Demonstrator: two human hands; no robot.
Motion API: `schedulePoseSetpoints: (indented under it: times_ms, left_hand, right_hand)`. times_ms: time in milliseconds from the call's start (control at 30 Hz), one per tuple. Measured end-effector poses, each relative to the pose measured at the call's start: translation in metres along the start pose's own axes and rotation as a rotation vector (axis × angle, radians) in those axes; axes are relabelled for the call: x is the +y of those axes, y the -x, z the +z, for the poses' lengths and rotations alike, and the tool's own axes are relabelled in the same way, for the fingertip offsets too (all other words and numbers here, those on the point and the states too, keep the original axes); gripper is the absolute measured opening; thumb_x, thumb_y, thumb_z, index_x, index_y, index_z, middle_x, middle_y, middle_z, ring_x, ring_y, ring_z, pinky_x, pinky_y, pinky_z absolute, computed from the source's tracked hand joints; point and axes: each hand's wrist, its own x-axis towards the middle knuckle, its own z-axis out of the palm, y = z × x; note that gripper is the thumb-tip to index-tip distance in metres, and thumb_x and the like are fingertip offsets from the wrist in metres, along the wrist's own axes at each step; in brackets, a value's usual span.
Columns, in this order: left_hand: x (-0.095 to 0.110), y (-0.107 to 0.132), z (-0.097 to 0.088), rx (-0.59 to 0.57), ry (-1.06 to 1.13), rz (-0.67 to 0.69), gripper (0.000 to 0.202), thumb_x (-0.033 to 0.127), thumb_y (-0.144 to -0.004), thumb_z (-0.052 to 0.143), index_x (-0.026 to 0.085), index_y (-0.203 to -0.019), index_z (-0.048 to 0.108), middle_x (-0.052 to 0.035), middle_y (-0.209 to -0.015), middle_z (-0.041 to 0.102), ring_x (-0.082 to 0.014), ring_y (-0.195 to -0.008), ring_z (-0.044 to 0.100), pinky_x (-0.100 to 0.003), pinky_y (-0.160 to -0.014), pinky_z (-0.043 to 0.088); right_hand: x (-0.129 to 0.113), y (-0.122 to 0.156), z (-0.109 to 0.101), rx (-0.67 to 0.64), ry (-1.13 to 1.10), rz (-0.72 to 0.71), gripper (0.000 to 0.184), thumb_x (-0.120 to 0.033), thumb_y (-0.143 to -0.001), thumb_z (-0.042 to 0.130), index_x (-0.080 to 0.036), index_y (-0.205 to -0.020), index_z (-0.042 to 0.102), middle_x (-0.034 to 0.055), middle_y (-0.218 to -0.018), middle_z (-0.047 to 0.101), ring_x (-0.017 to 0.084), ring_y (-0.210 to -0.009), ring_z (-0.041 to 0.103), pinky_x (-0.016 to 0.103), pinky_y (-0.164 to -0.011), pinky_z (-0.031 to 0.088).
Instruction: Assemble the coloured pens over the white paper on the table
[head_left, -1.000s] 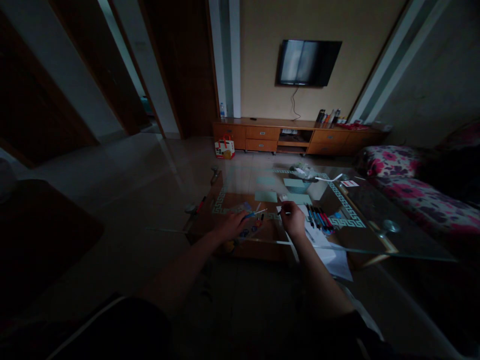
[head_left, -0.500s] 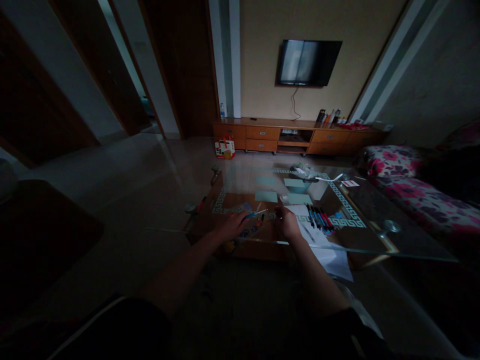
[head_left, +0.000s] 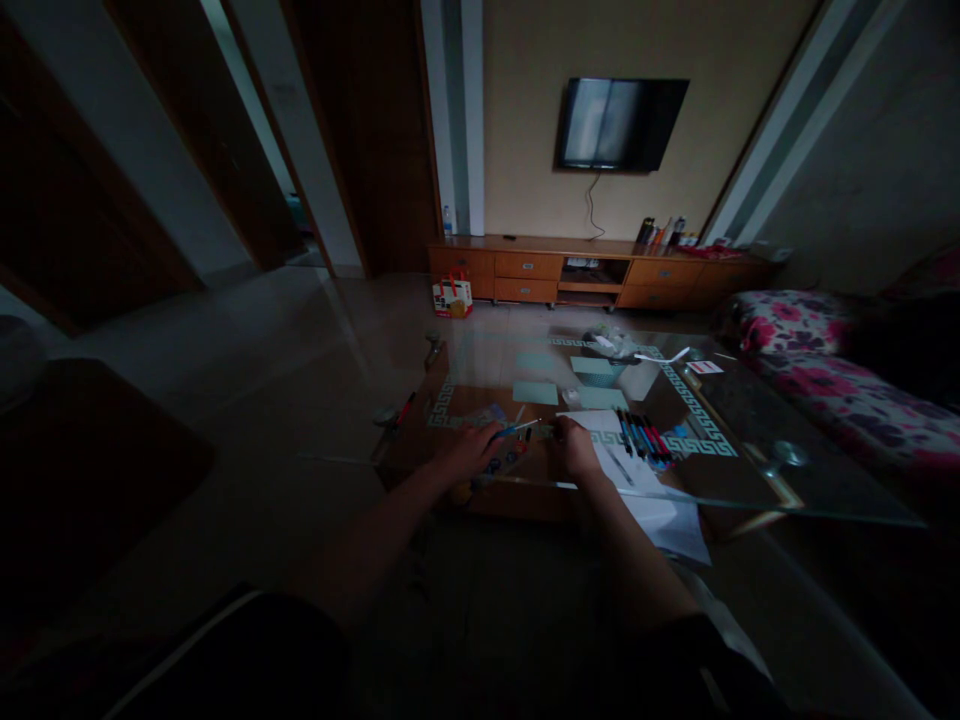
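Note:
Over the glass coffee table (head_left: 750, 430), my left hand (head_left: 466, 452) is closed on a slim pen (head_left: 517, 429), blue near the fingers with a pale shaft aimed at my other hand. Just right of the pen's tip is my right hand (head_left: 577, 448), its fingers pinched together; whatever they hold is too dark and small to make out. Several pens (head_left: 643, 438) in black, blue and red lie in a row beside it. Under them are white paper sheets (head_left: 643, 482), one with a pen-like shape on it. Small dark and coloured pieces (head_left: 510, 458) lie near my left hand.
A plastic bag (head_left: 611, 342) and a white card (head_left: 705, 367) are toward the table's far side. A red-and-black pen (head_left: 405, 410) lies at its left edge. Beyond stand a TV cabinet (head_left: 525, 265) and a gift bag (head_left: 452, 297); a flowered sofa (head_left: 862, 400) is at the right.
My right hand has shifted very slightly beside the pen's tip. My left hand keeps its hold on the pen, and the view has drifted a little.

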Motion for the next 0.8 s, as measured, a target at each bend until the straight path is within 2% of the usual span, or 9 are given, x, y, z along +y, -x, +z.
schedulePoseSetpoints:
  times_ms: [167,300,400,467,600,800]
  left_hand:
    - [0.0,0.0,0.0,0.007,-0.004,0.01,0.033,0.04,-0.1,0.036,0.023,-0.118,0.058,-0.0064,-0.093,0.068,-0.0214,-0.083,0.064,-0.03,-0.075,0.047]
    - [0.0,0.0,0.001,0.008,-0.028,0.014,0.034,0.041,-0.1,0.035,0.023,-0.118,0.058,-0.0066,-0.093,0.068,-0.022,-0.084,0.063,-0.032,-0.077,0.047]
    - [-0.001,0.0,0.001,0.012,-0.028,0.021,0.033,0.04,-0.1,0.035,0.023,-0.118,0.057,-0.0063,-0.093,0.069,-0.0214,-0.084,0.064,-0.031,-0.077,0.047]
    - [-0.002,0.0,0.001,0.007,-0.021,0.019,0.033,0.039,-0.1,0.035,0.023,-0.118,0.058,-0.0059,-0.093,0.069,-0.0208,-0.084,0.064,-0.031,-0.077,0.047]
    - [-0.002,-0.001,0.002,0.003,-0.005,0.044,0.031,0.038,-0.1,0.036,0.023,-0.116,0.058,-0.0057,-0.095,0.069,-0.0206,-0.086,0.064,-0.031,-0.078,0.047]
    - [-0.004,-0.001,0.004,0.014,0.018,0.039,0.031,0.039,-0.1,0.038,0.024,-0.118,0.058,-0.0057,-0.098,0.069,-0.0199,-0.087,0.063,-0.031,-0.08,0.046]
  right_hand:
    - [0.001,0.002,-0.002,0.015,0.023,-0.001,0.033,-0.011,-0.071,0.061,-0.016,-0.103,0.065,0.0087,-0.095,0.068,0.02,-0.083,0.063,0.031,-0.081,0.049]
    - [-0.007,0.002,-0.012,0.127,-0.011,-0.007,0.039,-0.02,-0.071,0.066,-0.014,-0.109,0.064,0.0146,-0.108,0.064,0.024,-0.092,0.062,0.037,-0.087,0.049]
    - [-0.018,0.0,-0.02,0.264,-0.144,0.062,0.037,-0.03,-0.075,0.065,-0.014,-0.108,0.065,0.0142,-0.106,0.065,0.023,-0.083,0.062,0.039,-0.082,0.051]
    - [-0.025,-0.001,-0.024,0.29,-0.316,0.126,0.034,-0.037,-0.078,0.062,-0.014,-0.103,0.066,0.0115,-0.097,0.069,0.021,-0.075,0.063,0.037,-0.075,0.052]
    - [-0.034,-0.001,-0.025,0.206,-0.627,0.195,0.042,-0.052,-0.076,0.064,-0.014,-0.092,0.07,0.0078,-0.081,0.071,0.019,-0.068,0.061,0.03,-0.064,0.049]
    - [-0.043,0.001,-0.026,0.056,-0.761,0.293,0.045,-0.056,-0.069,0.07,-0.013,-0.083,0.07,0.0021,-0.063,0.063,0.011,-0.05,0.048,0.023,-0.048,0.037]
